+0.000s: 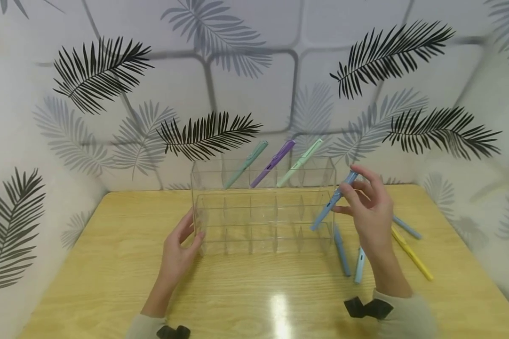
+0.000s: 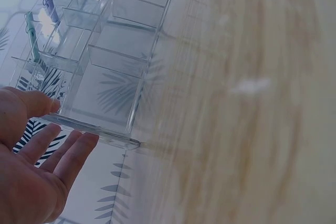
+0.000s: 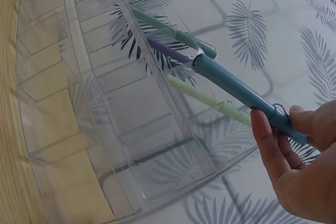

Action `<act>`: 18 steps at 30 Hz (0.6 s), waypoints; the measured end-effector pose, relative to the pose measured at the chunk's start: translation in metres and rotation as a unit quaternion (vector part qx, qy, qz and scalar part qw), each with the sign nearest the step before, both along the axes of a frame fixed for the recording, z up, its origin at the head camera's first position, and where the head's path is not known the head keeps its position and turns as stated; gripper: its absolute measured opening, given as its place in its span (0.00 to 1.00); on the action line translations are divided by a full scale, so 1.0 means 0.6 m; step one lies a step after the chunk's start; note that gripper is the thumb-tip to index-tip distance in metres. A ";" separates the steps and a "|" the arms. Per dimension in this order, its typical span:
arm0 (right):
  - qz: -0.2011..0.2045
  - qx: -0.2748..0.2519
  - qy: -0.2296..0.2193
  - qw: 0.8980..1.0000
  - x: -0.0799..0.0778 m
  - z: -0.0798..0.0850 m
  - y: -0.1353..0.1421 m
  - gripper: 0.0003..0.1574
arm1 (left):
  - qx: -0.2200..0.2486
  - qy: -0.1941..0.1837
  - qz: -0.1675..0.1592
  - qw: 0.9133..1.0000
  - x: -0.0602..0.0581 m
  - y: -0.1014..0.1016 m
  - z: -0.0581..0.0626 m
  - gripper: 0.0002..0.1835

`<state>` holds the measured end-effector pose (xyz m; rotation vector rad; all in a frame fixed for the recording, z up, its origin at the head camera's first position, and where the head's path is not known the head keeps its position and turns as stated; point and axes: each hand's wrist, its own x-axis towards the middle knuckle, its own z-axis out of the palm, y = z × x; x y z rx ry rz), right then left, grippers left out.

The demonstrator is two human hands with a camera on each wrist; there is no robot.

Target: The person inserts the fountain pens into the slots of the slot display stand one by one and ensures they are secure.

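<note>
A clear divided pen organizer [image 1: 263, 221] stands on the table, its compartments stepped in rows. My left hand [image 1: 180, 249] holds its left side panel, thumb at the front edge and fingers along the outside; the left wrist view shows the same hand [image 2: 42, 156]. Between thumb and fingertips, my right hand [image 1: 370, 202] pinches a blue fountain pen [image 1: 332, 201] near its clip end, tilted over the organizer's right end. In the top row lean a teal pen [image 1: 246, 165], a purple pen [image 1: 273, 164] and a pale green pen [image 1: 300, 163].
Right of the organizer lie a dark blue pen [image 1: 342, 252], a light blue pen [image 1: 360, 266], a yellow pen [image 1: 413, 254] and another blue pen [image 1: 407, 227], partly behind my right hand. Leaf-patterned covering [image 1: 254, 94] rises behind the wooden table [image 1: 110, 273].
</note>
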<state>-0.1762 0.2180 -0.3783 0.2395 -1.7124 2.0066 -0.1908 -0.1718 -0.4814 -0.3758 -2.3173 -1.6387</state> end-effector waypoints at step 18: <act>-0.009 -0.034 0.055 0.998 -0.055 0.012 -0.105 0.23 | 0.015 -0.001 -0.011 1.000 0.000 -0.001 -0.002 0.34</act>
